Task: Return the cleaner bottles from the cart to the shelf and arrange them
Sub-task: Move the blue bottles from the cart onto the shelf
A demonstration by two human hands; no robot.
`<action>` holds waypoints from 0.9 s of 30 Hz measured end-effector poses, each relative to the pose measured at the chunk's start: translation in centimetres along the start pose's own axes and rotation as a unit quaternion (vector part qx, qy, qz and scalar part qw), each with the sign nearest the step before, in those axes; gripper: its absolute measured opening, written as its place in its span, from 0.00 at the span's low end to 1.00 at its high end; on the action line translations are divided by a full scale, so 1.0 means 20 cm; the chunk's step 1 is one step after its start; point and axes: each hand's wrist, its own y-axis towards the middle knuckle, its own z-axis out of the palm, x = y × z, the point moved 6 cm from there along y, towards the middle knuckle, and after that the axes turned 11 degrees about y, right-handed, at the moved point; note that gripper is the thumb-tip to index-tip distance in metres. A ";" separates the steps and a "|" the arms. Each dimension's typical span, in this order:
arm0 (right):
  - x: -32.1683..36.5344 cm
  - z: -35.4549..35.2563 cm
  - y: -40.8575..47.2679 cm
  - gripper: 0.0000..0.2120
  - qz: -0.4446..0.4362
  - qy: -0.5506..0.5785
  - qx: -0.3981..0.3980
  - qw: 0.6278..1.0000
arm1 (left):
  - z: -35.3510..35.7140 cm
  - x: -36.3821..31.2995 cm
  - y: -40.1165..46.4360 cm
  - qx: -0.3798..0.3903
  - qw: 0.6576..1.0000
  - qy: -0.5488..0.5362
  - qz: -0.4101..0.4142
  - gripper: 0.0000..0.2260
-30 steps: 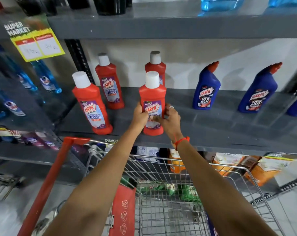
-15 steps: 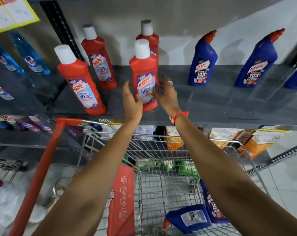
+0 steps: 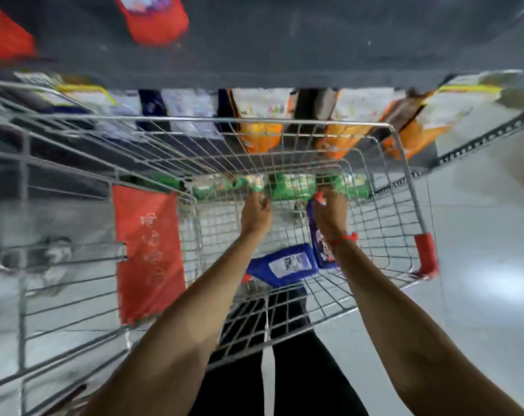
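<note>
Both my hands reach down into the wire cart [image 3: 399, 163]. My right hand [image 3: 329, 214] wraps around the neck of a blue cleaner bottle [image 3: 322, 250] with a red cap, which lies lengthwise near the cart's right side. A second blue bottle [image 3: 284, 265] lies on the cart floor between my forearms, white back label up. My left hand [image 3: 254, 213] hovers beside it with fingers curled and nothing visibly in it. The bottoms of two red bottles [image 3: 155, 22] show blurred on the grey shelf [image 3: 314, 49] at the top.
A red child-seat flap [image 3: 148, 250] hangs on the cart's left part. Orange and white packets [image 3: 259, 127] fill the lower shelf beyond the cart. Green packs [image 3: 290, 184] show through the cart's far wall. Grey floor lies to the right.
Both hands let go of the red bottle on the shelf and dropped into the cart. The view tilted down sharply. My right hand has closed on a blue bottle.
</note>
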 end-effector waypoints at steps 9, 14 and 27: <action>-0.49 0.00 0.09 0.15 0.147 -0.083 0.080 0.982 | 0.72 0.01 0.02 0.222 0.965 -0.078 -0.119 0.13; -0.66 0.01 0.19 0.16 0.186 -0.088 0.095 0.974 | 0.96 0.06 0.13 0.253 0.955 -0.050 -0.146 0.19; -0.63 0.01 0.24 0.17 0.160 -0.048 0.141 0.976 | 0.80 -0.01 0.11 0.260 0.933 -0.207 -0.141 0.10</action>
